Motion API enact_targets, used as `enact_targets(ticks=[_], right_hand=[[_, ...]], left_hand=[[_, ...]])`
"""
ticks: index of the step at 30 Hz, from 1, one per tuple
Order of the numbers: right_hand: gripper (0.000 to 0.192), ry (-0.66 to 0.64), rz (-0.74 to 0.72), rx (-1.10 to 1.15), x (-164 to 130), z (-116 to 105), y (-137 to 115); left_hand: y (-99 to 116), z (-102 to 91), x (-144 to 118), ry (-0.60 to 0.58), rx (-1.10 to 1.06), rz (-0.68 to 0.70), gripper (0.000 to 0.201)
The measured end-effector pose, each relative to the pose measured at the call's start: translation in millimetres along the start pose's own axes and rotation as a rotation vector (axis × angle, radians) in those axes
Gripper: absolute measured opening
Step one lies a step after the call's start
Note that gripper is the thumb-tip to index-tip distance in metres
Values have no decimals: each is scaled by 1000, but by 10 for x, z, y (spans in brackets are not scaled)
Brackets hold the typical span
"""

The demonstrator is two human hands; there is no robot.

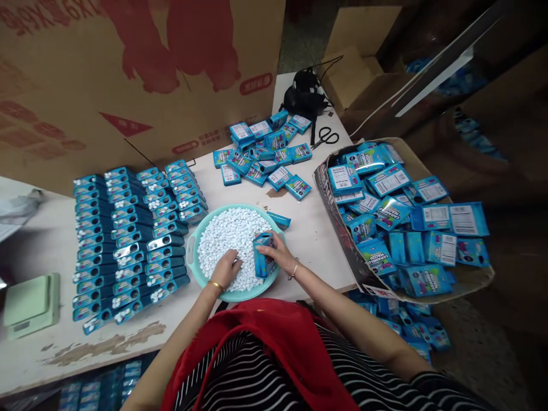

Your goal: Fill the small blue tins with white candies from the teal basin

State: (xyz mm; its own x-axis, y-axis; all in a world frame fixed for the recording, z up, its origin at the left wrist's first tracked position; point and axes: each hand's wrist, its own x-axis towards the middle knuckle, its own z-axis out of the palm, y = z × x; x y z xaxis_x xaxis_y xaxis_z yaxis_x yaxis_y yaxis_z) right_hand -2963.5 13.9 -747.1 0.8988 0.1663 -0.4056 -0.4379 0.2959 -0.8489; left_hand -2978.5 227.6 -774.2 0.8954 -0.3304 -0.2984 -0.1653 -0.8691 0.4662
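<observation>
A round mint-green basin (192, 260) full of small white candies (233, 234) stands at the table's front edge. My left hand (225, 270) reaches into the candies, its fingers bent and partly sunk among them. Whether it grasps any is hidden. My right hand (280, 253) is closed around a blue candy box (261, 261), tilted over the right side of the basin. Another blue box (280, 220) lies just behind the basin's right rim. To the left, several rows of blue boxes (128, 240) stand upright, some with white candies showing at their tops.
A pile of blue boxes (263, 151) lies behind the basin, near black scissors (327, 136). On the right, an open carton (338, 240) overflows with blue boxes. A green scale (29, 308) sits far left. A large cardboard box (141, 85) walls off the back.
</observation>
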Motion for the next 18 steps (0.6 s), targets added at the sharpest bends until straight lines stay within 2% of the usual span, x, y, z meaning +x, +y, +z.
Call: enact_targets(ticks=[4,7,10,14,18], right_hand=[[61,104,-75,-30,-135,-241,-156],[54,25,-99,-207,-235,-387,-247],[45,19,-269,-427,-287,-466,-299],[38,57,-551,-674,-253,-430,-293],[34,0,-674,-775,-164,-266,-219]], left_hand=[[-40,-241,-121,15,-55,57,23],[35,-489,-179,13,-82,107,23],[174,-792,-218,32,-90,168,24],[397,-1185,-242,47,-77,237,24],[606,-1439,-201,-25,-22,316,26]])
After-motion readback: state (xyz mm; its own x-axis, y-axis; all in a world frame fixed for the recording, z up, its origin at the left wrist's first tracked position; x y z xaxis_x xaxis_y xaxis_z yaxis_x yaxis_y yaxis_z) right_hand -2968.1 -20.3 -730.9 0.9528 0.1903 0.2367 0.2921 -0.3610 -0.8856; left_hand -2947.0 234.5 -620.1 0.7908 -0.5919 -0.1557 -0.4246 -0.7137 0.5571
